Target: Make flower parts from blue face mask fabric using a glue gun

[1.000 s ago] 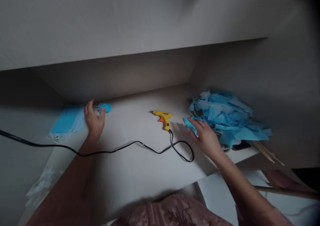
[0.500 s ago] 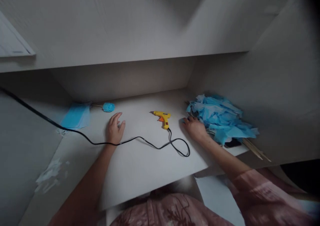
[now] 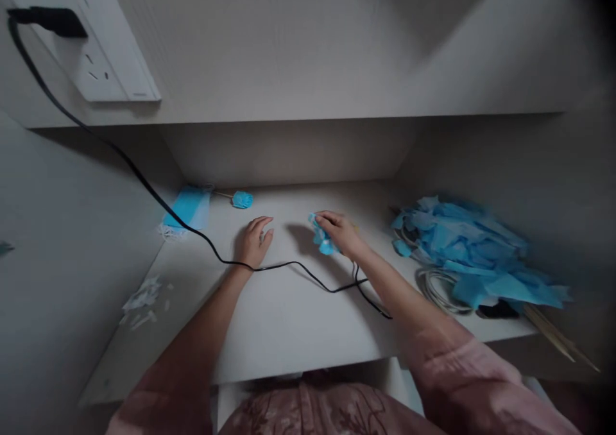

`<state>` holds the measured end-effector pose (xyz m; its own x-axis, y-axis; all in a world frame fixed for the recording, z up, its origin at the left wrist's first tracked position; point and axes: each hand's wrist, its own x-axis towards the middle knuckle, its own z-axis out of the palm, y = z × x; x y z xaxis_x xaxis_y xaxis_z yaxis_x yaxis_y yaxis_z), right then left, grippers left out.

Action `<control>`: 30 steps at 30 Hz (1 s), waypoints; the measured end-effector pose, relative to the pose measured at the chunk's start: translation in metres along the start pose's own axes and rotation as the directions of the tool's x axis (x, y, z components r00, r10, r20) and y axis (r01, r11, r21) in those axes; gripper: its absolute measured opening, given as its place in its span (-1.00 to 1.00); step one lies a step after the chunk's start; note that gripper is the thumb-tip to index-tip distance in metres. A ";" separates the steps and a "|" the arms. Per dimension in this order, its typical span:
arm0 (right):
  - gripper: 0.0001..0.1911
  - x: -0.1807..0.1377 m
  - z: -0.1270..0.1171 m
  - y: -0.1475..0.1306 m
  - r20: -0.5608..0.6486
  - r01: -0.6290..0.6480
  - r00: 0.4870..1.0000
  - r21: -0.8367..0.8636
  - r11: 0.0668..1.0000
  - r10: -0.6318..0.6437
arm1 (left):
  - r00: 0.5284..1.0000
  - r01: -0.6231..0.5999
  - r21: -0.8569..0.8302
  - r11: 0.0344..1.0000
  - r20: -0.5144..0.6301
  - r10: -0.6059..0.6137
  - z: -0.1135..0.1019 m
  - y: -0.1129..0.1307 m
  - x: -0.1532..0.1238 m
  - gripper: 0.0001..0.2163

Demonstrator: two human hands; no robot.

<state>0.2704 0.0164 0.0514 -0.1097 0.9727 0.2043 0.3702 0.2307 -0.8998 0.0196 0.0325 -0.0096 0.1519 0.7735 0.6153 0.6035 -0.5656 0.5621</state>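
Dim light fell on a pale desk (image 3: pixel 289 326), set between grey walls (image 3: pixel 72 210); a white socket (image 3: pixel 108 47) sat on the panel (image 3: pixel 298 50) above.

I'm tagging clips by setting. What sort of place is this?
Probably an indoor desk or cabinet nook used for crafts: a pale worktop under an overhanging panel, a power socket on that panel, and a heap of blue pieces at the right.

I see a dusty-pink top (image 3: pixel 293 416) with darker branching print and a loose right sleeve (image 3: pixel 481 380); the left hand (image 3: pixel 253 244) and right hand (image 3: pixel 342 235) are bare.
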 end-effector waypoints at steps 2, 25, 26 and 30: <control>-0.54 0.011 0.029 0.002 0.081 -0.071 0.995 0.123 0.990 0.061 | 1.000 -0.026 0.020 0.999 0.013 0.026 -0.001 0.000 0.000 -0.73; -0.63 -0.057 -0.043 0.039 0.316 0.470 0.881 -0.668 0.577 -0.352 | 0.932 -0.259 0.068 0.963 0.280 0.231 0.003 0.002 0.001 -0.74; -0.66 -0.060 -0.043 0.039 0.335 0.479 0.876 -0.684 0.551 -0.346 | 0.919 -0.285 0.059 0.957 0.301 0.255 0.004 0.001 0.001 -0.73; -0.68 -0.063 -0.050 0.046 0.318 0.432 0.900 -0.742 0.513 -0.298 | 0.874 -0.343 0.056 0.938 0.385 0.297 0.009 0.001 -0.001 -0.72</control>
<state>0.3404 -0.0327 0.0165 -0.5023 0.7993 0.3298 0.8267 0.5557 -0.0878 0.0269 0.0337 -0.0147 0.6134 0.6181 0.4917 0.5577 -0.7798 0.2846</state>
